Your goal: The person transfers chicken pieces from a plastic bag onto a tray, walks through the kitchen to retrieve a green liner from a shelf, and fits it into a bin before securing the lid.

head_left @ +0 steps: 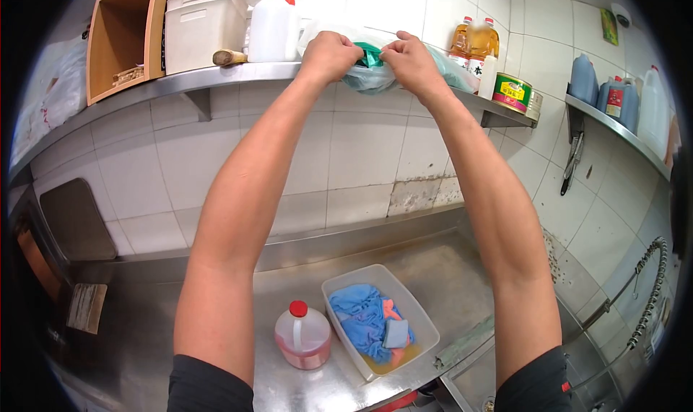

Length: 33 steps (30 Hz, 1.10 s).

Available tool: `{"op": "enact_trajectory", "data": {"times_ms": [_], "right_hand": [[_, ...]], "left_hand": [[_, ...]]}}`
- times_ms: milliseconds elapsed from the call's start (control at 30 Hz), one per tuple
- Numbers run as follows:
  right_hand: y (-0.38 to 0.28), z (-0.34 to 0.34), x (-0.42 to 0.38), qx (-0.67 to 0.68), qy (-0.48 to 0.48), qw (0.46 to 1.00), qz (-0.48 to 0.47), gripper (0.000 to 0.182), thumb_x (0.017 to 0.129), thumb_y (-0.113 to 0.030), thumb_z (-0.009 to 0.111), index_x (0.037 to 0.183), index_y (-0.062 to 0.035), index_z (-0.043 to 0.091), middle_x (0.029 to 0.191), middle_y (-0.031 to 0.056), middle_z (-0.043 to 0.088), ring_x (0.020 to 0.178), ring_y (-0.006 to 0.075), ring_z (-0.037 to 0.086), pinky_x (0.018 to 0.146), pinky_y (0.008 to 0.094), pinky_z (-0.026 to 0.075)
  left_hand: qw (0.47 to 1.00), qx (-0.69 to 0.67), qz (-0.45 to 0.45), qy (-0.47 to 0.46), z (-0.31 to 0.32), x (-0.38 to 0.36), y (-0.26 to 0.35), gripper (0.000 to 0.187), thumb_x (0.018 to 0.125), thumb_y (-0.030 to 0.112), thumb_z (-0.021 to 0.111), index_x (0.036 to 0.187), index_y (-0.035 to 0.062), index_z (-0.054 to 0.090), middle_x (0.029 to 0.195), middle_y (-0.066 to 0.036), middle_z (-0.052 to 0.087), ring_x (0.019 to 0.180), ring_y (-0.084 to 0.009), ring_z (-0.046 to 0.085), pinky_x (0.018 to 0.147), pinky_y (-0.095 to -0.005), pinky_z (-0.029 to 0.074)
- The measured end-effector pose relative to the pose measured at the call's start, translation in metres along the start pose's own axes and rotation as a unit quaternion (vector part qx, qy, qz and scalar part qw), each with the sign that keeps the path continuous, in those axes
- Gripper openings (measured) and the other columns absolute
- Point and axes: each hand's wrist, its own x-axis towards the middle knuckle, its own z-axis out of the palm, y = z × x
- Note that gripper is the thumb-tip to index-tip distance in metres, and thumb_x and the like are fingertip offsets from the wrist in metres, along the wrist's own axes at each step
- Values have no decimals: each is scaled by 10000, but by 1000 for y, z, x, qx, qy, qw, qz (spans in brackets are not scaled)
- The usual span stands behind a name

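Note:
Both arms reach up to the metal shelf (166, 85). My left hand (330, 57) pinches the left side of a green plastic bag (369, 55). On its other side my right hand (414, 62) has thumb and fingers closed on the same green plastic. Around and below the green part, a translucent plastic bag (369, 81) bulges over the shelf's front edge. Left of my left hand stands a white spray bottle (273, 28) with a red trigger. Beyond my right hand are bottles of amber liquid (479, 44) with red caps.
Below, a plastic tub (426, 318) holds blue and pink cloths and a sponge on the steel counter (289, 285). Beside it stands a jug of pink liquid (303, 336). A green can (511, 93) sits at the shelf's right end. A spring hose (646, 296) hangs at right.

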Motion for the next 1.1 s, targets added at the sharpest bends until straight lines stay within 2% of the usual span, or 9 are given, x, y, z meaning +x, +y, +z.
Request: {"op": "enact_trajectory", "data": {"times_ms": [100, 200, 333, 400, 533, 600, 800, 933, 1100], "right_hand": [[-1, -1, -4, 24, 31, 999, -7, 223, 824, -167, 573, 757, 30, 655, 1119, 154, 618, 1081, 250, 597, 854, 346, 465], [-10, -11, -6, 88, -21, 993, 77, 209, 835, -167, 573, 778, 21, 647, 884, 47, 570, 748, 133, 529, 653, 292, 423], [-1, -15, -1, 159, -91, 969, 166, 255, 882, -216, 573, 959, 1, 682, 1426, 127, 451, 1284, 195, 420, 1006, 300, 338], [1, -16, -5, 175, -62, 980, 78, 194, 866, -192, 583, 875, -22, 676, 910, 39, 568, 743, 104, 517, 631, 273, 408], [2, -16, -8, 140, -36, 989, 22, 247, 867, -205, 595, 969, -7, 701, 1220, 161, 589, 1018, 187, 618, 782, 316, 470], [2, -20, -6, -12, -56, 998, -6, 304, 861, -222, 594, 1074, -37, 706, 1466, 224, 405, 1260, 297, 528, 949, 398, 459], [2, -18, -17, -295, 1, 953, -62, 343, 850, -214, 564, 1152, -115, 695, 1472, 242, 372, 1173, 374, 566, 983, 477, 458], [-5, -22, -15, -326, 25, 944, -50, 361, 847, -204, 558, 1176, -127, 686, 1483, 205, 377, 1168, 359, 573, 964, 470, 475], [-7, -29, -10, -220, 32, 972, -73, 399, 825, -281, 625, 1200, -154, 675, 1498, 222, 338, 1239, 343, 524, 995, 446, 453]], "left_hand": [[998, 56, 9, 26, 2, -5, 3, 172, 756, 178, 655, 792, 15, 695, 691, -58, 652, 594, -124, 572, 538, -289, 457], [994, 97, 41, 35, 4, -2, -1, 180, 749, 181, 655, 799, 13, 693, 709, -59, 658, 588, -124, 570, 533, -292, 459], [997, -21, 66, 32, 3, -6, -7, 199, 768, 196, 665, 819, 6, 692, 749, -58, 668, 632, -121, 581, 569, -281, 471], [983, -149, 98, 30, 4, -10, -7, 228, 759, 265, 677, 841, 59, 728, 713, -66, 688, 624, -186, 636, 627, -291, 500], [991, -104, 87, -12, 10, -19, 1, 284, 759, 324, 690, 870, 68, 742, 730, -60, 693, 655, -181, 640, 643, -292, 498], [998, -14, 63, -18, 12, -22, 8, 297, 781, 346, 665, 878, 78, 748, 733, -63, 694, 652, -185, 634, 631, -305, 487], [998, -54, 36, -5, 18, -4, 7, 196, 828, 215, 675, 811, 20, 678, 690, -7, 612, 607, -101, 514, 557, -259, 405], [954, -286, -86, -11, 8, -8, 34, 134, 806, 184, 682, 781, 55, 656, 771, -18, 604, 700, -140, 511, 611, -318, 401], [957, -283, -62, -2, 5, -1, 36, 173, 799, 204, 692, 788, 35, 662, 782, -37, 613, 716, -150, 523, 624, -325, 415]]}}
